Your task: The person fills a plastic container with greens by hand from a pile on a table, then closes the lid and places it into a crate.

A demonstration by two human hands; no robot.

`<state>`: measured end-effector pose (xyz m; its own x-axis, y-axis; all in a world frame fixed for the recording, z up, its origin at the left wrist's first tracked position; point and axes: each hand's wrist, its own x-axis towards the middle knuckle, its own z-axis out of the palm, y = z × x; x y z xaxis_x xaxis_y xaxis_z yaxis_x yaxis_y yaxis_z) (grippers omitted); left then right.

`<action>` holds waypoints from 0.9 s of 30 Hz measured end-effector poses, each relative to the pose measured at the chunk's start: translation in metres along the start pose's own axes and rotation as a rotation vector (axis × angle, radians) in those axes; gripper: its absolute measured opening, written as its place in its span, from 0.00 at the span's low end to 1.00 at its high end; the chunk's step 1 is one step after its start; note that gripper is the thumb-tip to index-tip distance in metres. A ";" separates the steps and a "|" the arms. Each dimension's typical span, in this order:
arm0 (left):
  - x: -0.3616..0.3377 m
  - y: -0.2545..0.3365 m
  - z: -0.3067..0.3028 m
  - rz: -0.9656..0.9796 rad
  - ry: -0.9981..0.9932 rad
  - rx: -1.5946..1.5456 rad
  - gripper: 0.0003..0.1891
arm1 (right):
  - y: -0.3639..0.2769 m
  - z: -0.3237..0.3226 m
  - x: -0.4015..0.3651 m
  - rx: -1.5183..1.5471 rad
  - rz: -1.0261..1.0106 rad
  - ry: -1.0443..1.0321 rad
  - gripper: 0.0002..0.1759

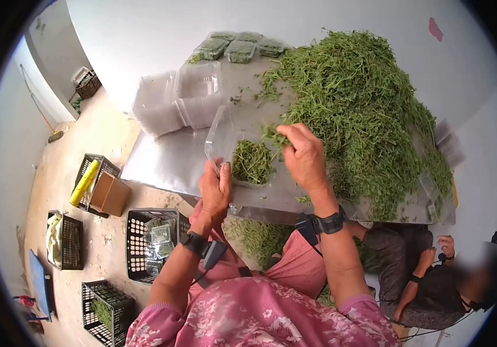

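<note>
My left hand (pixel 216 186) grips the near left edge of an open clear plastic clamshell box (pixel 218 139), at the hinge side. Green leafy herb sprigs (pixel 252 162) fill the box's base, and its lid stands raised on the left. Above the right side of the base, my right hand (pixel 302 151) pinches a small bunch of herb sprigs (pixel 272 134) between thumb and fingers. A large heap of the same herbs (pixel 358 110) rises just beyond my right hand on the metal table (pixel 159 165).
Stacked empty clamshell boxes (pixel 164 107) stand at the table's left. Filled, closed boxes (pixel 239 51) sit at the back. A black crate (pixel 134 243) holding packed boxes is on the floor at left, near other crates. A co-worker (pixel 433 283) sits at right.
</note>
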<state>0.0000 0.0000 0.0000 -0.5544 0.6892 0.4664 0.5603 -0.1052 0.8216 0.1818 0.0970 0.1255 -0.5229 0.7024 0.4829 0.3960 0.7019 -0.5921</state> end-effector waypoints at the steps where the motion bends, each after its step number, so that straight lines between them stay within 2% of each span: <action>1: -0.001 0.001 0.001 -0.009 -0.004 -0.010 0.19 | -0.003 0.007 -0.002 0.002 -0.036 -0.055 0.23; 6: 0.003 0.006 -0.007 -0.039 -0.049 -0.040 0.19 | -0.005 0.039 -0.015 -0.039 -0.075 -0.415 0.24; 9: 0.004 0.003 -0.003 -0.020 -0.016 -0.041 0.18 | 0.002 0.036 -0.010 0.008 -0.120 -0.286 0.21; 12: 0.004 0.006 -0.004 -0.019 -0.021 -0.029 0.17 | -0.004 0.027 -0.004 0.032 -0.036 -0.246 0.15; 15: 0.005 0.007 -0.004 -0.013 -0.013 -0.045 0.17 | -0.010 0.032 -0.002 0.098 -0.070 -0.222 0.10; 18: 0.005 0.007 -0.006 -0.030 -0.022 -0.045 0.16 | -0.012 0.049 -0.004 0.123 -0.156 -0.252 0.07; 21: 0.006 0.005 -0.005 -0.028 -0.020 -0.035 0.15 | 0.005 0.069 -0.005 0.045 -0.202 -0.391 0.07; 27: 0.006 0.002 0.000 -0.034 0.010 -0.060 0.13 | 0.013 0.070 -0.002 -0.101 -0.138 -0.623 0.04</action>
<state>-0.0018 0.0038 0.0043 -0.5790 0.6857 0.4410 0.5030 -0.1252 0.8552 0.1357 0.0965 0.0714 -0.9023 0.4258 0.0677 0.3468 0.8100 -0.4729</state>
